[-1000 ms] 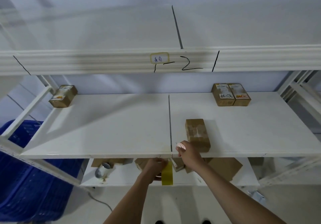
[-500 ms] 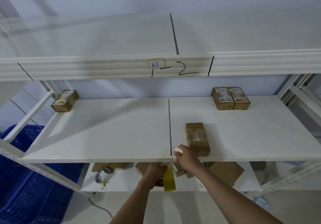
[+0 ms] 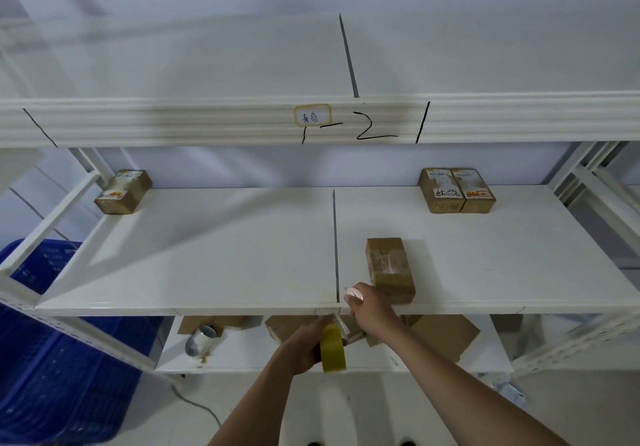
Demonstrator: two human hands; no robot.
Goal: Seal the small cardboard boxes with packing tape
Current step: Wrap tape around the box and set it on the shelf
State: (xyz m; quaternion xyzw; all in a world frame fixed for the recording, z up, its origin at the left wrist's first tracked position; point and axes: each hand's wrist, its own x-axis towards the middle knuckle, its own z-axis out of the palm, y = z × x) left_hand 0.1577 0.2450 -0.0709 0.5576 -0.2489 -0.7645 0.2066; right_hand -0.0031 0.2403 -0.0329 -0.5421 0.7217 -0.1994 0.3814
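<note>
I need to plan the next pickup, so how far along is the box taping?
Done, it seems: the front box on the shelf already shows glossy tape. In hand: the left hand holds the yellow tape roll; the right hand grips a small pale tool at the shelf edge. Left: whether the paired boxes and the far-left box need tape, I cannot tell.

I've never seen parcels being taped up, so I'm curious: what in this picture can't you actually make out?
All in the head view:
- Small pale tool in the right hand: fingers cover most of it, so its kind is unclear.
- Tape roll: the left hand hides its near side.
- Labels on the two back boxes: print too small.
- Cardboard on the lower shelf: the middle shelf cuts it off.
</note>
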